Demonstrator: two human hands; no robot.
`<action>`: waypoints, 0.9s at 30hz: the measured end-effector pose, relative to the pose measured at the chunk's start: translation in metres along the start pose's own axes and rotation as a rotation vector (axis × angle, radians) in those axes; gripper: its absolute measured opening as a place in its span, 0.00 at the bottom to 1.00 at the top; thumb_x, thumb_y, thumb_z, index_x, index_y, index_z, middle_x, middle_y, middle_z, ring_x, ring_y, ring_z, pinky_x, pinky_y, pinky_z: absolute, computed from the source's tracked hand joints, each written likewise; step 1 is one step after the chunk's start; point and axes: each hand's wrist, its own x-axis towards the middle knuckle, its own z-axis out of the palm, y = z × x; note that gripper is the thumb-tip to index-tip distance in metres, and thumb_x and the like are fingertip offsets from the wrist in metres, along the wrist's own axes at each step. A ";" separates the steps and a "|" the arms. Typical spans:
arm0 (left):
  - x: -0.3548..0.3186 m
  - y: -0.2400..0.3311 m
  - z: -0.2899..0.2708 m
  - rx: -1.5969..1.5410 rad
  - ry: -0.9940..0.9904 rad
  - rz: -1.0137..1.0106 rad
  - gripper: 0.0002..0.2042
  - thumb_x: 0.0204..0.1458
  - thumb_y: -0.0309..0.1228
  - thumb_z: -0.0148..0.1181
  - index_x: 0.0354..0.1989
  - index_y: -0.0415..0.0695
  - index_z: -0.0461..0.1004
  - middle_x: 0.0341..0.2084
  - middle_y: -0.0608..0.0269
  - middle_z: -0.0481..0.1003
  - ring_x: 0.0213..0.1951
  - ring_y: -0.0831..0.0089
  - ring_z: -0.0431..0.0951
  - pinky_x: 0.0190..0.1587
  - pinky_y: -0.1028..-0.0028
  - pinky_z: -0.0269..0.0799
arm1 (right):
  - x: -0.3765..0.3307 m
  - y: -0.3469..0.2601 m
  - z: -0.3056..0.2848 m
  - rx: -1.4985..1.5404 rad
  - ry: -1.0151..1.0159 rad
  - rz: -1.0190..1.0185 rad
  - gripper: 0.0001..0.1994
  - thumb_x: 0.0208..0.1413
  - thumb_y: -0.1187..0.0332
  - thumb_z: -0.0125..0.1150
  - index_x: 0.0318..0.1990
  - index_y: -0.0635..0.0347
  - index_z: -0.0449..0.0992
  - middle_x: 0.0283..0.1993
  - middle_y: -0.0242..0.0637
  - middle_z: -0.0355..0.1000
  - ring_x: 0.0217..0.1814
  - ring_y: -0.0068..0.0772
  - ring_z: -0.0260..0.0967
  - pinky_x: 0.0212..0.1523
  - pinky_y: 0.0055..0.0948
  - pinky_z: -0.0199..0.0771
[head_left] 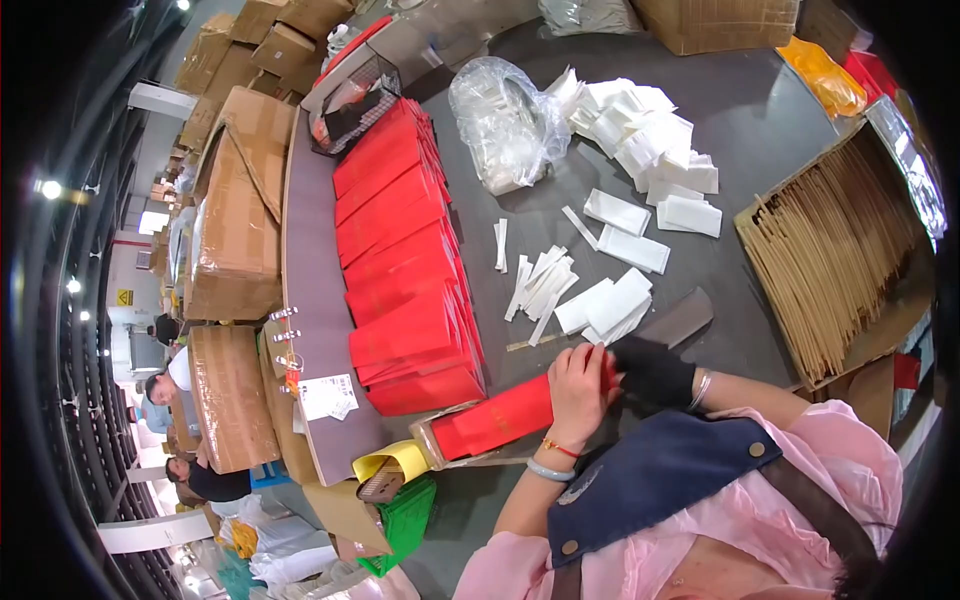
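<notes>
A long red paper packet (500, 420) lies slantwise at the table's near edge, in front of my body. My left hand (580, 385), bare and with bracelets at the wrist, is closed over its right end. My right hand (652, 372), in a black glove, is curled at that same end, right against the left hand. A bit of red shows between the two hands; the gloved fingertips are partly hidden. Just beyond them lie folded white paper pieces (610, 305) and thin white strips (545, 280). A dark grey flat piece (680, 318) sits beside the glove.
Stacks of red packets (400, 250) line the table's left side, near a wire basket (355, 105). A clear plastic bag (505, 125) and a white paper heap (640, 130) lie farther back. An open carton of brown cardboard pieces (835, 260) stands right. Two people work far left.
</notes>
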 end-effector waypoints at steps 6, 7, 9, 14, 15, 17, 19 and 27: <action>0.013 0.000 -0.027 0.130 -0.274 0.130 0.23 0.36 0.31 0.65 0.46 0.52 0.72 0.43 0.57 0.69 0.47 0.55 0.68 0.47 0.59 0.65 | -0.001 -0.039 -0.056 -0.851 -0.038 0.009 0.30 0.36 0.47 0.69 0.46 0.53 0.72 0.46 0.38 0.68 0.55 0.42 0.64 0.57 0.46 0.56; 0.018 0.004 -0.038 0.113 -0.303 0.133 0.17 0.34 0.27 0.65 0.38 0.49 0.73 0.41 0.57 0.69 0.46 0.55 0.69 0.45 0.59 0.66 | -0.004 -0.038 -0.061 -0.816 -0.040 -0.011 0.31 0.33 0.48 0.70 0.46 0.53 0.73 0.46 0.38 0.69 0.54 0.44 0.64 0.56 0.47 0.57; 0.025 -0.003 -0.071 0.144 -0.254 0.147 0.15 0.34 0.26 0.64 0.35 0.48 0.73 0.40 0.57 0.69 0.45 0.54 0.69 0.45 0.58 0.66 | -0.008 -0.038 -0.072 -0.793 -0.017 -0.018 0.32 0.28 0.52 0.73 0.45 0.53 0.72 0.45 0.39 0.69 0.51 0.44 0.65 0.55 0.48 0.58; 0.028 -0.082 -0.131 0.381 0.124 0.064 0.13 0.32 0.22 0.63 0.30 0.45 0.73 0.46 0.51 0.69 0.50 0.50 0.67 0.52 0.56 0.65 | -0.014 -0.070 -0.095 -0.713 0.218 0.129 0.31 0.26 0.59 0.76 0.44 0.54 0.72 0.43 0.39 0.69 0.49 0.46 0.66 0.55 0.47 0.58; 0.017 -0.092 -0.124 0.651 0.218 0.008 0.15 0.33 0.24 0.66 0.34 0.43 0.75 0.50 0.49 0.68 0.55 0.49 0.65 0.56 0.55 0.62 | -0.012 -0.074 -0.094 -0.723 0.183 0.171 0.31 0.25 0.60 0.76 0.44 0.55 0.71 0.43 0.40 0.69 0.48 0.47 0.66 0.55 0.46 0.58; -0.001 -0.084 -0.086 0.365 0.217 -0.108 0.18 0.34 0.29 0.69 0.38 0.43 0.75 0.51 0.49 0.67 0.56 0.50 0.63 0.58 0.52 0.59 | -0.013 -0.078 -0.091 -0.775 0.153 0.156 0.31 0.27 0.59 0.76 0.44 0.55 0.71 0.43 0.40 0.69 0.49 0.46 0.66 0.55 0.46 0.58; -0.020 -0.054 -0.045 0.111 0.183 -0.291 0.28 0.36 0.40 0.72 0.48 0.42 0.73 0.54 0.48 0.66 0.59 0.51 0.61 0.61 0.47 0.53 | -0.014 -0.082 -0.087 -0.819 0.113 0.140 0.31 0.30 0.58 0.76 0.45 0.55 0.71 0.43 0.40 0.69 0.49 0.45 0.66 0.55 0.46 0.57; -0.031 -0.042 0.008 -0.074 0.209 -0.481 0.39 0.37 0.49 0.71 0.57 0.38 0.67 0.56 0.48 0.64 0.61 0.52 0.59 0.64 0.44 0.42 | -0.002 -0.078 -0.082 -0.914 -0.075 0.138 0.29 0.34 0.54 0.74 0.44 0.57 0.72 0.45 0.41 0.69 0.51 0.45 0.66 0.59 0.47 0.56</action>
